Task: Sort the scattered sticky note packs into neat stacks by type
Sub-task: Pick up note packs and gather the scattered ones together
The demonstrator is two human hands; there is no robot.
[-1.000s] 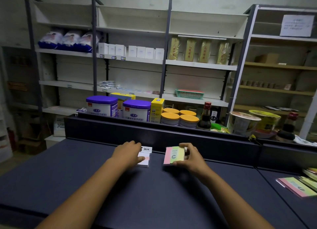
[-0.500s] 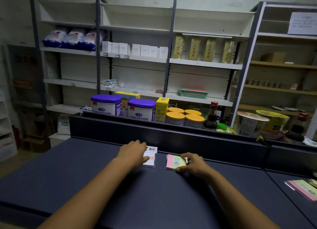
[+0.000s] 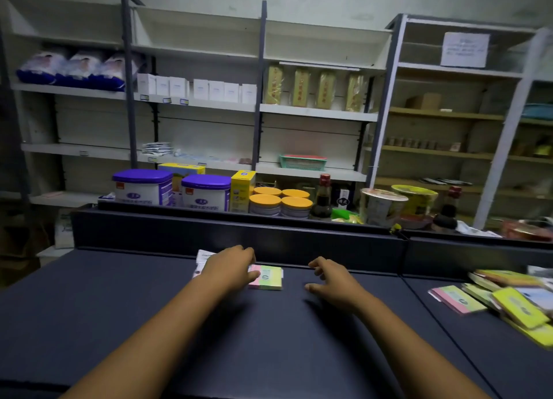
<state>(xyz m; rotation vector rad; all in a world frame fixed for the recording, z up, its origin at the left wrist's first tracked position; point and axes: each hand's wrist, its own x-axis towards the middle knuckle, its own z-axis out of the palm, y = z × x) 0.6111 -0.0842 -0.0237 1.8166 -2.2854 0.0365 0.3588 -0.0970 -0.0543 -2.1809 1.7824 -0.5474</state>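
A pink and green sticky note pack (image 3: 267,277) lies flat on the dark table (image 3: 149,309) near the back wall. My left hand (image 3: 230,265) rests over a white pack (image 3: 203,259) and touches the left edge of the pink and green pack. The white pack is mostly hidden under that hand. My right hand (image 3: 332,282) hovers to the right of the pink and green pack, fingers loosely spread, holding nothing. Several scattered packs (image 3: 508,300), pink, green and yellow, lie in a loose pile at the far right of the table.
A raised dark ledge (image 3: 239,234) runs along the back of the table. Behind it stand purple-lidded tubs (image 3: 143,187), orange-lidded jars (image 3: 281,202), bottles and bowls. Shelving with boxes fills the wall beyond.
My right hand has let go of the pink and green pack and drawn away to the right. My left hand has slid right to touch that pack. The view has swung right, showing the pile.
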